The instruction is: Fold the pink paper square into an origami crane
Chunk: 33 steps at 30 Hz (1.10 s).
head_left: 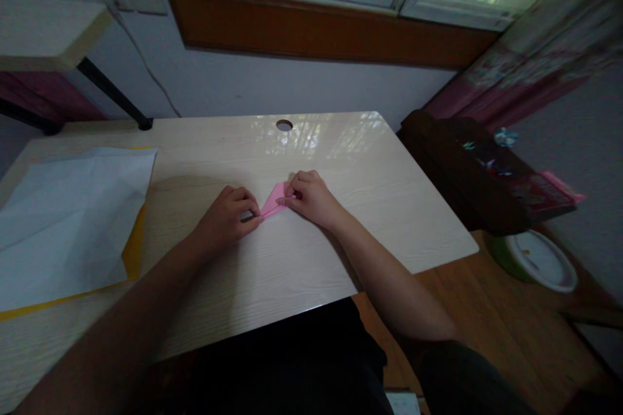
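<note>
A small piece of folded pink paper point(274, 198) lies between my hands near the middle of the pale wood-grain table point(204, 155). Its left end comes to a point, which my left hand point(231, 217) pinches between thumb and fingertips. On the other end, my right hand point(309, 194) grips the paper with thumb and curled fingers, and these hide that part of it. A folded edge runs along the paper's lower side.
White sheets point(73, 207) over something yellow cover the table's left side. A raised shelf point(53, 32) on black legs stands back left. The tabletop has a round hole point(284, 125). Beyond its right edge are a dark wooden cabinet point(467, 175) and a green-and-white bin point(540, 259).
</note>
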Each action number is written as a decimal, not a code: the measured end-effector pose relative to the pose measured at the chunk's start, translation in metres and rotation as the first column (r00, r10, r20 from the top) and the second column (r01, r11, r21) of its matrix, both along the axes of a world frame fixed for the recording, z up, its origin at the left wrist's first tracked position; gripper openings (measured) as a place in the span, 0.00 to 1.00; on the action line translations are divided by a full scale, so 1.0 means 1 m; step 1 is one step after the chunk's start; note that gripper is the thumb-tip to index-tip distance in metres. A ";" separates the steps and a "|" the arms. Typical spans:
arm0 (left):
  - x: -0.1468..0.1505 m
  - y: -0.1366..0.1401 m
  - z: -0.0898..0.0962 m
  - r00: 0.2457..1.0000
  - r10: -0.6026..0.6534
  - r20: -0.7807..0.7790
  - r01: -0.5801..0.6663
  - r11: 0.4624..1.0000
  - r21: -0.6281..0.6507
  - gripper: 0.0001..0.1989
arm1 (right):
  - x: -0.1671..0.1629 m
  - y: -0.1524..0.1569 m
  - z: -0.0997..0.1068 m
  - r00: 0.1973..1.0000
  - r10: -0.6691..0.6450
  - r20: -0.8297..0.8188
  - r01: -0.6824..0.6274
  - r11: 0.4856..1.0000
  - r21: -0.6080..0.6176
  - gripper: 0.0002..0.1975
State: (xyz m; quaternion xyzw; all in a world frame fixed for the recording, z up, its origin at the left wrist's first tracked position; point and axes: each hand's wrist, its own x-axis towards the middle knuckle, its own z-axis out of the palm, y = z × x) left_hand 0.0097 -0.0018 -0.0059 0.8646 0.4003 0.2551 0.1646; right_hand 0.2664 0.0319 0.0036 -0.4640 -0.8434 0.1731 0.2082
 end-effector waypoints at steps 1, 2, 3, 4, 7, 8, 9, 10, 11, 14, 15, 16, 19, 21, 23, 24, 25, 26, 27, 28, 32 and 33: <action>0.001 0.000 -0.001 1.000 0.012 0.004 -0.012 1.000 -0.013 0.04 | 0.000 0.000 0.000 1.000 0.000 0.004 0.000 1.000 -0.001 0.14; 0.002 -0.001 -0.001 1.000 0.028 0.004 -0.028 0.999 -0.024 0.04 | 0.000 0.000 0.000 1.000 -0.003 0.006 0.003 1.000 -0.001 0.14; 0.002 -0.001 -0.002 0.999 0.044 0.004 -0.044 0.999 -0.032 0.05 | -0.001 0.000 0.001 1.000 -0.007 0.006 0.007 1.000 -0.002 0.14; 0.003 -0.001 -0.002 0.998 0.058 0.003 -0.058 0.998 -0.039 0.05 | -0.001 0.000 0.001 1.000 -0.011 0.006 0.011 1.000 -0.003 0.13; 0.004 -0.001 -0.003 0.997 0.077 0.007 -0.076 0.996 -0.051 0.05 | -0.001 -0.001 0.001 1.000 -0.020 0.007 0.020 1.000 -0.009 0.13; 0.004 -0.001 -0.003 0.997 0.077 0.007 -0.076 0.996 -0.051 0.05 | -0.001 -0.001 0.002 1.000 -0.021 0.008 0.021 1.000 -0.012 0.13; 0.004 -0.001 -0.003 0.997 0.074 0.003 -0.074 0.996 -0.052 0.06 | -0.001 -0.001 0.001 1.000 -0.022 0.009 0.022 1.000 -0.012 0.13; 0.004 -0.001 -0.003 0.997 0.073 -0.003 -0.073 0.996 -0.052 0.06 | -0.001 -0.001 0.001 1.000 -0.025 0.007 0.025 1.000 -0.010 0.13; 0.003 -0.001 -0.002 0.997 0.071 -0.012 -0.071 0.996 -0.053 0.06 | -0.001 -0.001 0.001 1.000 -0.028 0.002 0.028 1.000 -0.005 0.13; 0.002 -0.001 0.000 0.997 0.061 -0.050 -0.064 0.996 -0.063 0.06 | -0.001 -0.001 -0.002 1.000 -0.029 -0.012 0.029 0.999 0.013 0.14; 0.001 -0.002 0.001 0.996 0.063 -0.060 -0.067 0.995 -0.072 0.07 | -0.002 -0.001 -0.003 0.999 -0.029 -0.014 0.029 0.999 0.017 0.14; 0.001 -0.002 0.002 0.996 0.065 -0.068 -0.071 0.994 -0.085 0.07 | -0.002 -0.001 -0.004 1.000 -0.027 -0.015 0.027 0.999 0.019 0.15; -0.002 -0.002 0.006 0.996 0.057 -0.073 -0.068 0.985 -0.158 0.08 | -0.002 0.000 -0.007 0.999 -0.027 -0.018 0.027 0.999 0.020 0.15; -0.005 -0.001 0.009 0.998 0.039 -0.056 -0.050 0.976 -0.213 0.09 | -0.002 0.001 -0.009 0.999 -0.033 -0.025 0.034 0.999 0.021 0.15; -0.009 0.000 0.011 0.999 0.019 -0.033 -0.027 0.964 -0.263 0.10 | -0.001 0.002 -0.010 0.999 -0.038 -0.032 0.039 0.999 0.019 0.15; -0.011 0.001 0.013 1.000 0.006 -0.024 -0.013 0.958 -0.288 0.10 | -0.001 0.002 -0.011 0.999 -0.037 -0.031 0.037 0.999 0.015 0.15; -0.013 0.001 0.014 1.000 -0.005 -0.016 0.000 0.950 -0.311 0.10 | -0.001 0.002 -0.011 0.999 -0.034 -0.029 0.034 0.999 0.013 0.15; -0.014 0.002 0.016 1.000 -0.012 -0.013 0.007 0.943 -0.334 0.10 | -0.001 0.003 -0.011 0.999 -0.032 -0.027 0.032 0.999 0.011 0.15; -0.015 0.002 0.018 1.000 -0.016 -0.015 0.009 0.934 -0.358 0.10 | -0.001 0.003 -0.011 0.999 -0.033 -0.025 0.034 0.999 0.012 0.15; -0.015 0.002 0.020 1.000 -0.018 -0.014 0.011 0.926 -0.376 0.11 | -0.001 0.003 -0.012 0.999 -0.036 -0.025 0.036 0.999 0.013 0.15; -0.008 0.000 0.022 0.999 0.045 -0.004 -0.043 0.930 -0.365 0.14 | -0.002 0.004 -0.013 0.999 -0.042 -0.019 0.042 0.999 0.007 0.15; -0.006 0.000 0.020 0.998 0.068 -0.003 -0.065 0.935 -0.348 0.14 | -0.002 0.004 -0.013 0.999 -0.041 -0.017 0.041 0.999 0.006 0.15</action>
